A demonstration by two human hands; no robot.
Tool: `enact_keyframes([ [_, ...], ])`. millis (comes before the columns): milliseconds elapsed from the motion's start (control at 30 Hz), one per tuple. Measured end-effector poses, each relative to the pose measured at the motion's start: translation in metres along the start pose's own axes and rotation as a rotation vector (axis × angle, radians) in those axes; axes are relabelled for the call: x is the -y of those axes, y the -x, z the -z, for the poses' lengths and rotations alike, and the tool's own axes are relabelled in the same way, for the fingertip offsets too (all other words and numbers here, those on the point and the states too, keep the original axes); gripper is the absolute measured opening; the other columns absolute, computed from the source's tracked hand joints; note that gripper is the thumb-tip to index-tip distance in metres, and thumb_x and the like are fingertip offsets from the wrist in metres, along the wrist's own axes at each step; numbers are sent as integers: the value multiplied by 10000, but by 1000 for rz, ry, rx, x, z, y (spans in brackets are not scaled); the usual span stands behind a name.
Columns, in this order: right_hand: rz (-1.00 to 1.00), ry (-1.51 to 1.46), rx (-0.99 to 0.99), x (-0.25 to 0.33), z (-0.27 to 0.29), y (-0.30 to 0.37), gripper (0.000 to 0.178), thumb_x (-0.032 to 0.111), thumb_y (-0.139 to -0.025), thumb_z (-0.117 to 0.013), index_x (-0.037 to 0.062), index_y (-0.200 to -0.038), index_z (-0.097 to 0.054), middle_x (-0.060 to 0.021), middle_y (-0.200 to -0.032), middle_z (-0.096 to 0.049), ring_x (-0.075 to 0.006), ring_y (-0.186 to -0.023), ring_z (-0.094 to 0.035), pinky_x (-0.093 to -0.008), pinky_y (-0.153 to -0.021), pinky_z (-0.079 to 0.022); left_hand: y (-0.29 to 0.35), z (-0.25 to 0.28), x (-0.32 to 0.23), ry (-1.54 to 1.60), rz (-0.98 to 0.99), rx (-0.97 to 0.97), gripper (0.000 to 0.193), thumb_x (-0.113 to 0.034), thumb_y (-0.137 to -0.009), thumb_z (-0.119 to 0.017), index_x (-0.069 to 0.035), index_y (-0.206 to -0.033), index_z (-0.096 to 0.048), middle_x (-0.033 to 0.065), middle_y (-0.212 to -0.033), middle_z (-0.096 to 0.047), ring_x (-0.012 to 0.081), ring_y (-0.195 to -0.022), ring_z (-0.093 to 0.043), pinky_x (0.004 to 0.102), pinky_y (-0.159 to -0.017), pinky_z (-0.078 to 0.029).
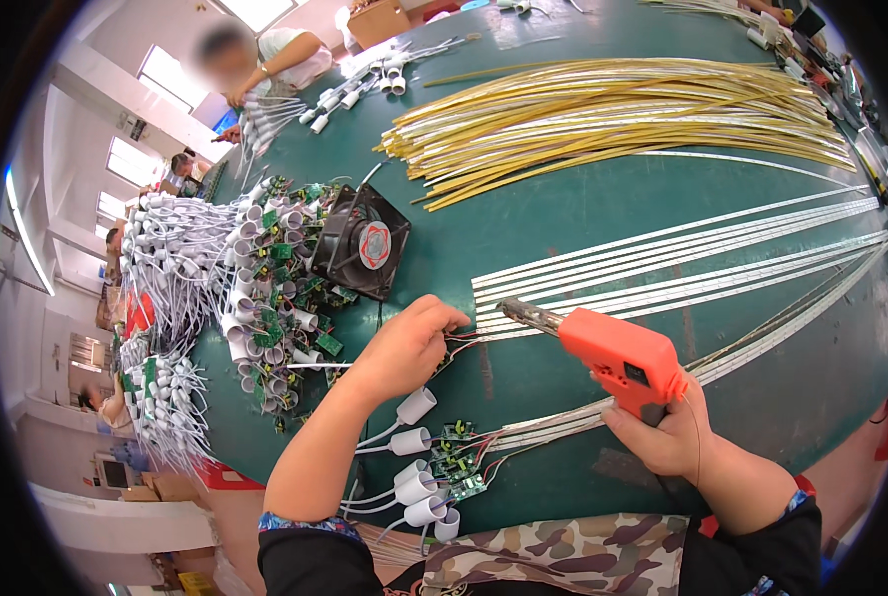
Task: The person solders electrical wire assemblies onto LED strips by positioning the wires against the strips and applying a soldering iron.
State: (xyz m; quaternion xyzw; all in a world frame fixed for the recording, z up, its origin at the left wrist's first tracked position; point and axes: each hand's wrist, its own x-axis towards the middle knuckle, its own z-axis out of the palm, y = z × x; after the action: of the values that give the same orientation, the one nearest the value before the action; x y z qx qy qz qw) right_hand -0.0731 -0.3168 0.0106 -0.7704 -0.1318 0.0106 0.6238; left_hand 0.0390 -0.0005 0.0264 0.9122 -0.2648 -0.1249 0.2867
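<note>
My left hand [404, 350] is closed, thumb and fingertips pinched over thin red and dark wires [464, 340] at the left end of the LED strips. My right hand [665, 435] grips an orange soldering gun [618, 356]. Its metal tip [511, 307] points left, over the strip ends beside my left fingertips. Several narrow white LED strips [603, 260] lie side by side, fanning out to the right. Nearer to me, more strips [553, 427] are wired to green circuit boards [454, 462], which join white lamp caps [416, 483] on white cables.
A black fan [362, 241] stands left of the strips, by a heap of lamp caps with boards [270, 288] and white cables [170, 248]. Yellow-and-white strips [613, 124] are bundled across the far green table [444, 243]. A person [290, 55] works at the far left.
</note>
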Motion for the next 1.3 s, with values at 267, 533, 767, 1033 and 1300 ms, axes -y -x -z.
enact_keyframes([
  [267, -46, -47, -17, -2, -3, 0, 377, 102, -798, -736, 14, -1136, -595, -70, -849, -635, -184, -739, -602, -319, -702, -495, -5, -5, 5, 130, -10, 39, 106, -51, -857, -641, -39, -956, -677, 92, -943, -583, 262, -893, -606, 354, -800, -492],
  [533, -49, -100, -20, -3, -7, -2, 385, 92, -798, -727, 11, -1149, -591, -60, -828, -631, -159, -718, -590, -304, -689, -487, -8, -12, 7, -6, -104, -96, 123, -105, -831, -714, -34, -842, -613, 111, -890, -576, 336, -875, -577, 419, -767, -479],
  [767, -51, -44, 53, -4, -5, -4, 526, 18, -819, -634, -36, -1327, -509, -56, -981, -659, -79, -823, -575, -283, -811, -483, -8, -12, 12, -209, -277, -123, 101, -50, -816, -690, -28, -887, -621, 128, -872, -594, 346, -861, -581, 427, -750, -474],
  [1033, -96, -15, 77, 1, -9, -8, 455, 40, -813, -660, -27, -1253, -567, -34, -922, -656, -85, -789, -580, -278, -756, -487, -5, -14, 16, -307, -377, -135, 175, -23, -755, -686, -66, -924, -672, 62, -858, -625, 282, -826, -604, 404, -745, -460],
  [1300, -19, 49, 70, -2, -17, -10, 385, 92, -800, -732, 17, -1161, -621, -89, -907, -657, -215, -794, -646, -330, -753, -510, -4, -21, 17, -331, -401, -206, 189, -16, -746, -682, -74, -925, -666, 62, -866, -607, 278, -818, -594, 396, -735, -453],
])
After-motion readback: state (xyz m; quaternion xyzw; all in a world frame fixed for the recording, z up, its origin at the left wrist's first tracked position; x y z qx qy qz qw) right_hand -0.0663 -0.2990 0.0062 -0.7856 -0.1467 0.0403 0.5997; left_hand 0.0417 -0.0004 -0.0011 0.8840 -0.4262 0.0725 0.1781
